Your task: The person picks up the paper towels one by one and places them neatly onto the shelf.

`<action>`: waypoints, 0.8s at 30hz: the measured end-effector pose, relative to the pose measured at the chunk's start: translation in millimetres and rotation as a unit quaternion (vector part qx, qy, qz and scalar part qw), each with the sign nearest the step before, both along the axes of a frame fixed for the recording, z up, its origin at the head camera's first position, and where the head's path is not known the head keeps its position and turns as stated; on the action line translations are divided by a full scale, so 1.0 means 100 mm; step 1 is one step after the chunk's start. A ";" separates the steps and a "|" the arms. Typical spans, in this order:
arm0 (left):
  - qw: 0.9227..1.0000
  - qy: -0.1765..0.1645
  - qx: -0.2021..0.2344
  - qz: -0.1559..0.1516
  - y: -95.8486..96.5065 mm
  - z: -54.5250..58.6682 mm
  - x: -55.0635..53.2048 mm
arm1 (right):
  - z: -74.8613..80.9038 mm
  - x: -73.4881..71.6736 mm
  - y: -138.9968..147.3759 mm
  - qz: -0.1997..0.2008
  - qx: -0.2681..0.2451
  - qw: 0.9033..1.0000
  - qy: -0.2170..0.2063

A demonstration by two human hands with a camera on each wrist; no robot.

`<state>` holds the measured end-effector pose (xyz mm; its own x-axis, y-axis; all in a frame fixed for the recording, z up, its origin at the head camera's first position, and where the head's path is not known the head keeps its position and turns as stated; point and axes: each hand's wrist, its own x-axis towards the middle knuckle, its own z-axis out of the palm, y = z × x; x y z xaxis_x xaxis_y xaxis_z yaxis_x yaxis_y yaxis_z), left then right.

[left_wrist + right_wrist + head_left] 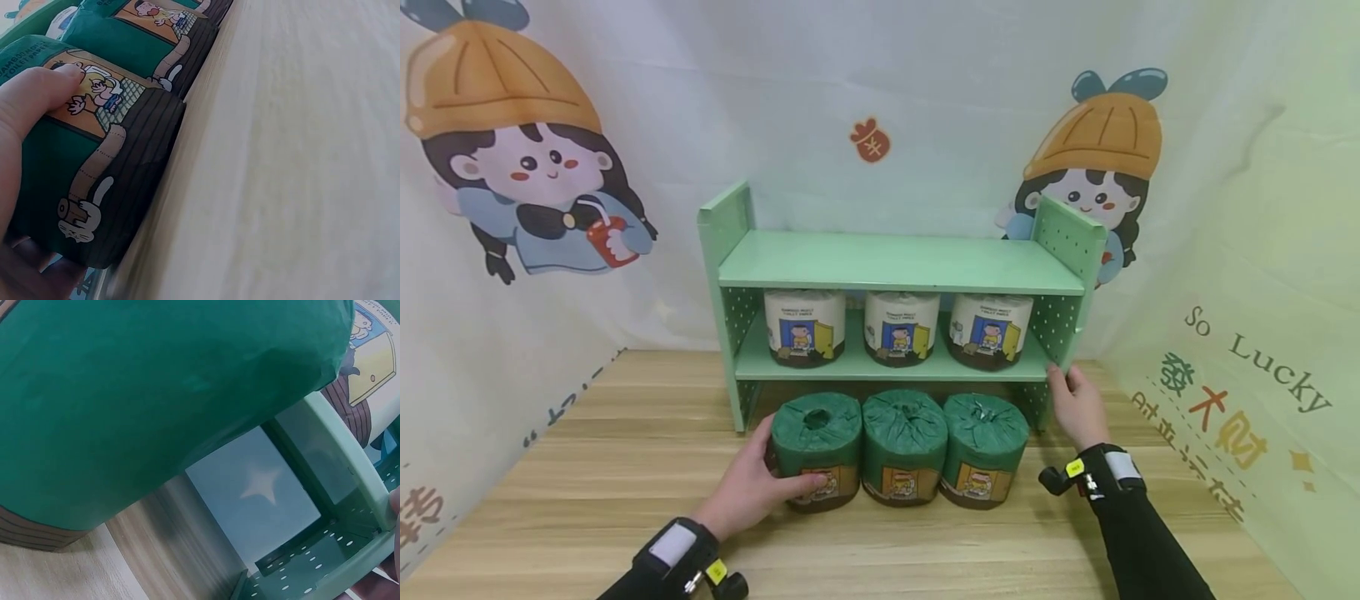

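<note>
Three green-wrapped toilet paper rolls stand upright in a row on the table, in front of a light green two-tier shelf (895, 260). My left hand (751, 486) holds the left green roll (817, 433), its thumb across the printed front and its fingers around the outer side. Beside it are the middle green roll (906, 433) and the right green roll (985, 435). With thumb at the front edge and fingers on the outside, my right hand (1078, 408) grips the shelf's right side panel (359, 569). The right wrist view shows the right green roll (175, 394) close up.
On the shelf's lower board (850, 367) stand three white toilet paper rolls, left (805, 327), middle (901, 328) and right (991, 331). A printed curtain (955, 108) hangs behind and at both sides of the wooden table (587, 467).
</note>
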<state>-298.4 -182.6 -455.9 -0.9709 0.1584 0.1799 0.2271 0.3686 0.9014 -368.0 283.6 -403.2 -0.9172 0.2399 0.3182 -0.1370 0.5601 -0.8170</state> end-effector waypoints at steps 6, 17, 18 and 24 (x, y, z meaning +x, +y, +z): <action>1.000 0.006 -0.007 0.005 -0.02 0.03 0.02 | 0.00 0.00 0.00 -0.001 0.002 1.000 -0.002; 1.000 -0.007 0.031 -0.002 -0.10 0.08 0.03 | -0.01 -0.01 0.00 0.002 -0.006 1.000 -0.007; 0.999 -0.009 0.034 -0.002 -0.10 0.09 0.03 | -0.01 -0.01 0.00 0.003 -0.006 1.000 -0.007; 0.999 -0.005 0.045 0.010 -0.13 0.19 0.03 | 0.00 -0.01 0.00 0.007 -0.016 1.000 -0.016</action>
<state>-295.2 -195.6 -436.8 -0.9752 0.1234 0.1836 0.2124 0.2906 0.9329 -368.7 283.7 -403.2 -0.9303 0.2368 0.2803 -0.1177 0.5310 -0.8392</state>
